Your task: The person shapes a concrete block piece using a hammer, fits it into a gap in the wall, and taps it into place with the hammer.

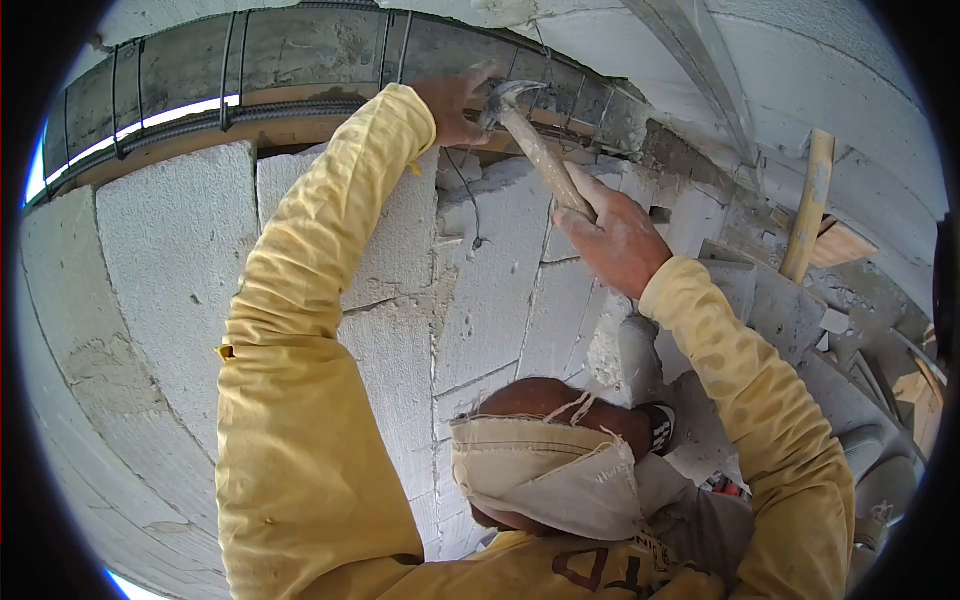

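Note:
My right hand (615, 235) is wrapped round the wooden handle of a claw hammer (540, 150), whose metal head points up and to the left. Beside the hammer head, my left hand (455, 105) reaches up to the top edge of the block wall (390, 230), at the steel bars. Its fingers are spread, and part of them lies behind the hammer head or in shadow. Ribbed rebar (280, 110) with thin stirrups runs along the wall top. A thin dark wire (474, 205) hangs down the blocks below my left hand.
A wooden post (810, 205) stands at the right, near boards and rubble. Concrete beams (700, 70) cross overhead. My bent knee, with frayed cloth (545, 465), is at the bottom centre. Grey buckets or pipes (885, 490) show at the lower right.

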Action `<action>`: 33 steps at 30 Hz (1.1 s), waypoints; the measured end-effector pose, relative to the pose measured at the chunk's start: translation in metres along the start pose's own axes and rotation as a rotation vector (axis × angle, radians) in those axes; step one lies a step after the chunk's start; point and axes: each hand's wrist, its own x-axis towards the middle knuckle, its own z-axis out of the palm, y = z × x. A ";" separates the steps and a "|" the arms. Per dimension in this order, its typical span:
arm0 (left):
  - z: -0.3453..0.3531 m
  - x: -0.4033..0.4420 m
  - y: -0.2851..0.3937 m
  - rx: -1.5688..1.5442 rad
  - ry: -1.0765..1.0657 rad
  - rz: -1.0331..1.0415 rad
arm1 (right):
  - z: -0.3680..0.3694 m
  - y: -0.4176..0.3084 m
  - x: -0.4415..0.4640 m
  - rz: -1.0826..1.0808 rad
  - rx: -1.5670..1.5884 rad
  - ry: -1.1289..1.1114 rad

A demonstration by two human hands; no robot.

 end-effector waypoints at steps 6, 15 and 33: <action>-0.019 0.023 0.015 0.243 -0.293 -0.203 | -0.004 -0.001 0.003 0.054 0.009 -0.034; -0.007 0.050 0.034 0.656 -0.624 -0.240 | -0.012 0.000 0.002 0.099 0.105 -0.102; 0.017 0.078 -0.002 0.801 -0.616 -0.127 | -0.008 0.001 0.005 0.054 0.112 -0.072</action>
